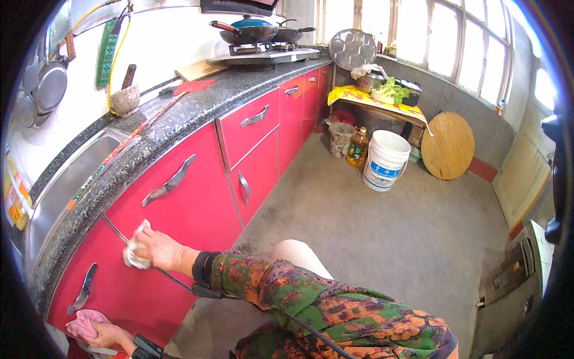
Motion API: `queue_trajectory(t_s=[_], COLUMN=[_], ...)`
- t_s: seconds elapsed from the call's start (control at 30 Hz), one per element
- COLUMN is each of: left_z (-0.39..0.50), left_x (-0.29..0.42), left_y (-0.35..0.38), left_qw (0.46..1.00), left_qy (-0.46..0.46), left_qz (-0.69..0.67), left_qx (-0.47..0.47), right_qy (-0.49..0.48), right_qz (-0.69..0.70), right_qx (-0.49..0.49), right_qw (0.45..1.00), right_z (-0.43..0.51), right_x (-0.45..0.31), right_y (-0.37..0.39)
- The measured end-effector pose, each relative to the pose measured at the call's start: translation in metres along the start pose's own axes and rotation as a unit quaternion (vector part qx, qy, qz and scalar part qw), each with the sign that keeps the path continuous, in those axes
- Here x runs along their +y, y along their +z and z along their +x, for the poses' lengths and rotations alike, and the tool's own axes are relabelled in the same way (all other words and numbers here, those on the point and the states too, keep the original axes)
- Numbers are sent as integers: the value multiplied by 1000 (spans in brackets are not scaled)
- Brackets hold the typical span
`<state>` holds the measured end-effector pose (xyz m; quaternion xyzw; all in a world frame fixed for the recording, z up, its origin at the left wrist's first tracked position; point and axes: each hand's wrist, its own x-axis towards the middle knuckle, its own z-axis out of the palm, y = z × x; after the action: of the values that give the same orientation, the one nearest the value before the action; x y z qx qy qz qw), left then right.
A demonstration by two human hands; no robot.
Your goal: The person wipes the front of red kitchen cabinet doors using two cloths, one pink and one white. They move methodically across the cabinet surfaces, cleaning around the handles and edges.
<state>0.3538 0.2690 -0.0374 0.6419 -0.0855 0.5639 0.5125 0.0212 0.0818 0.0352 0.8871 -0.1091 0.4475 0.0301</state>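
Observation:
My right hand point(159, 249) holds a bunched whitish cloth point(136, 256) against the red cabinet doors, at the dark gap between two of them. Lower left, my left hand point(107, 334) grips a pink cloth point(87, 323) near the bottom corner of the nearer red door point(121, 291). The curved metal handle point(83, 289) of that door is just above the pink cloth. Another metal handle point(169, 180) is on the larger red door point(197, 206), above my right hand. My fingers partly hide both cloths.
Above the doors runs a speckled stone countertop point(179, 119) with a sink point(80, 166), a long patterned stick point(121, 146) and a stone mortar point(125, 99). Farther off stand a white bucket point(386, 161), an oil bottle point(357, 148) and a round wooden board point(447, 146).

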Motion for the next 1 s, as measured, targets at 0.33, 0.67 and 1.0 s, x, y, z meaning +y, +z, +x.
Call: queue_trajectory(t_s=[0.33, 0.67, 1.0], left_z=[5, 2, 9], left_x=[7, -48, 9], left_y=[-2, 27, -7], left_qw=[999, 1000, 1000], left_qy=[-8, 5, 3], left_qz=[-50, -17, 20], left_qx=[-3, -13, 4], right_qy=[1, 7, -42], right_qz=[-43, -118, 52], right_qx=[57, -172, 194], right_qw=[997, 978, 979], right_z=[28, -47, 38], right_x=[6, 7, 17], right_y=[-28, 6, -52])
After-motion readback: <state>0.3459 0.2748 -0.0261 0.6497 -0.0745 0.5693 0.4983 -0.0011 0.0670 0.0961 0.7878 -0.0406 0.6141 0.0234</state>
